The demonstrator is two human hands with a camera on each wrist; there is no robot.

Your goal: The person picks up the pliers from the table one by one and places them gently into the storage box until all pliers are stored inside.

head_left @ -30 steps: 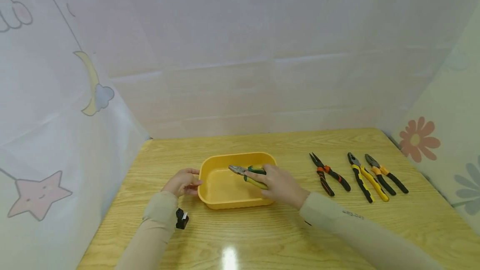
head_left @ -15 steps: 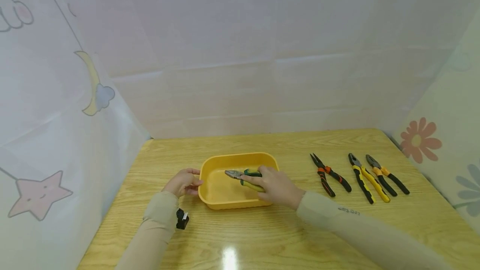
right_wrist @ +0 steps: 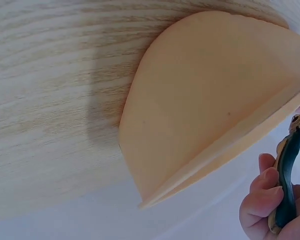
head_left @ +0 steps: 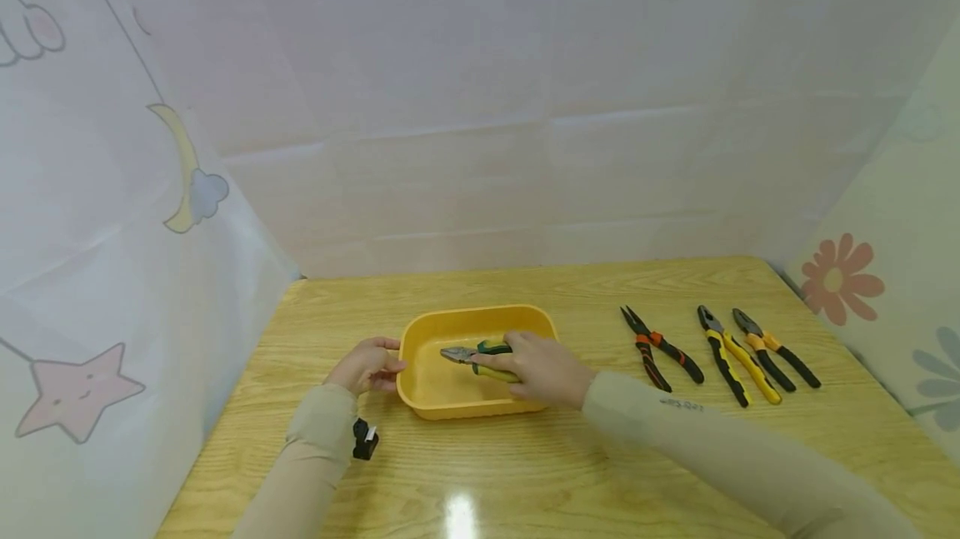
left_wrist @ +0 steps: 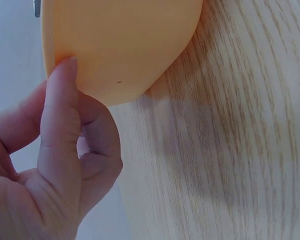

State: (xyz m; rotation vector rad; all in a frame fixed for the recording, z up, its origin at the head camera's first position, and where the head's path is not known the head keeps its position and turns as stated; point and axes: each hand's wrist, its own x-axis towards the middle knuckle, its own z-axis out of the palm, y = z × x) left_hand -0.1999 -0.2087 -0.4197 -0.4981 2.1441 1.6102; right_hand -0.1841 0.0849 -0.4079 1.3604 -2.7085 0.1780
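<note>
My right hand (head_left: pixel 551 368) grips a pair of pliers (head_left: pixel 459 354) with green and yellow handles, over the inside of a yellow plastic tray (head_left: pixel 427 411). The metal head points left. In the right wrist view the fingers (right_wrist: pixel 262 197) curl round a dark green handle (right_wrist: pixel 288 170), beside the tray's outer wall (right_wrist: pixel 190 100). At the tray's left end my left hand (head_left: pixel 367 366) pinches the rim. The left wrist view shows a finger (left_wrist: pixel 62 110) against the tray wall (left_wrist: pixel 125 45). Whether the pliers touch the tray floor I cannot tell.
To the right on the wooden table (head_left: pixel 465 472) lie orange-and-black long-nose pliers (head_left: pixel 651 343), yellow-and-black pliers (head_left: pixel 723 339) and another orange-and-black pair (head_left: pixel 761 339). A small black object (head_left: pixel 365 439) is by the left wrist. Patterned sheets (head_left: pixel 480 147) enclose the table's back and sides.
My right hand has moved left and slightly down with the pliers, deeper over the tray. The left hand has stayed on the rim, and the tray has hardly moved.
</note>
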